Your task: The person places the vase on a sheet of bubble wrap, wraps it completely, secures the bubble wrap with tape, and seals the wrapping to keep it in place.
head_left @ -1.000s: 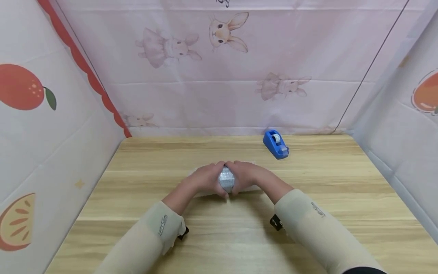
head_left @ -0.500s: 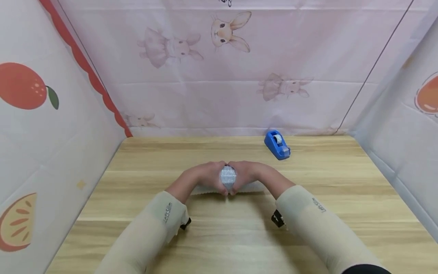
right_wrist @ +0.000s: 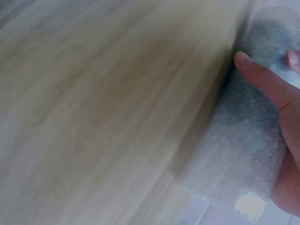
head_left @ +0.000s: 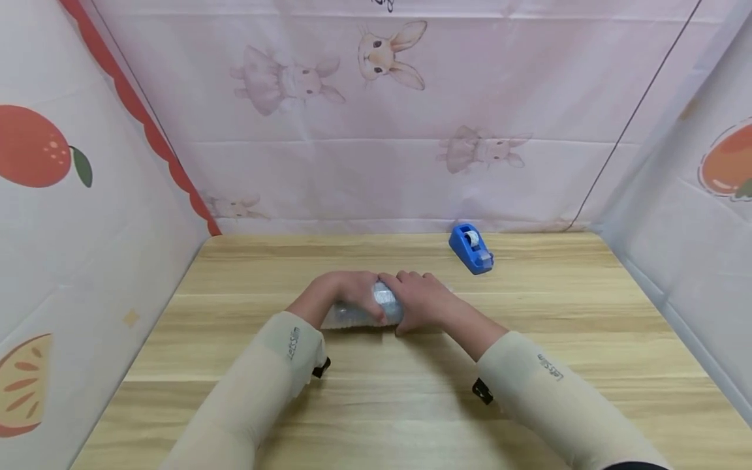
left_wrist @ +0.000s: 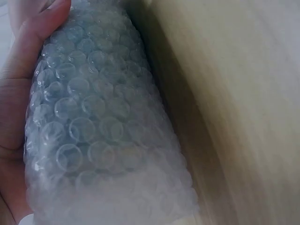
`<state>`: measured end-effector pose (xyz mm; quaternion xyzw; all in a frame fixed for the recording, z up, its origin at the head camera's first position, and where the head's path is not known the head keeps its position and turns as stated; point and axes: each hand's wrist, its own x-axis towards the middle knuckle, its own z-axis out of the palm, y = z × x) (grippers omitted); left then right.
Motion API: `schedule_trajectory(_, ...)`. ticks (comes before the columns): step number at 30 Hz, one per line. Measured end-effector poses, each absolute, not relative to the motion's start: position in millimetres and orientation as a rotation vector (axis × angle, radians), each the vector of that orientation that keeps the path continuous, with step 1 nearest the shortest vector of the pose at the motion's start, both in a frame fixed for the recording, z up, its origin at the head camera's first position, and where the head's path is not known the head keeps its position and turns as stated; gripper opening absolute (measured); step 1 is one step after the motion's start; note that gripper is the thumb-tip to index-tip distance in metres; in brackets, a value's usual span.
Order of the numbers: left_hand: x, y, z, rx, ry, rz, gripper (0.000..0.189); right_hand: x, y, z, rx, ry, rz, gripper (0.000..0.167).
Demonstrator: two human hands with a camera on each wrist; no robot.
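Observation:
A roll of clear bubble wrap point(head_left: 386, 301) lies crosswise on the wooden table, with something bluish showing through its layers. My left hand point(head_left: 354, 289) grips it left of the middle, thumb on the near side. Just to the right, my right hand point(head_left: 422, 299) holds the roll from above, its thumb on the near side too. Rows of bubbles fill the left wrist view, where the wrap point(left_wrist: 101, 108) bulges around its contents. In the right wrist view the thumb crosses the bubble wrap point(right_wrist: 248, 126). What is wrapped inside cannot be made out.
A blue tape dispenser point(head_left: 471, 249) with a roll of tape stands behind and to the right of the hands. Printed cloth walls point(head_left: 352, 176) enclose the wooden table point(head_left: 376, 405) at the back and both sides.
My right hand has turned and shifted slightly right along the roll, its fingers now more spread. More of the wrap's left part shows beneath my left hand. The tape dispenser stays put.

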<state>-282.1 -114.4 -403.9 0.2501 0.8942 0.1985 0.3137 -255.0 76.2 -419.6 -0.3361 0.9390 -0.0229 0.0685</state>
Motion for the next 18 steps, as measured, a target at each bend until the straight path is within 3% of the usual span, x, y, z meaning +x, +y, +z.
schedule_trajectory(6, -283.0, -116.1, -400.4, 0.625, 2.363, 0.551, 0.076, -258.5, 72.4, -420.7, -0.994, 2.858, -0.109, 0.097)
schedule_trajectory(18, -246.8, -111.6, -408.4, 0.539, 2.724, 0.407, 0.091, -256.0, 73.0, -422.6, -0.995, 2.864, -0.126, 0.095)
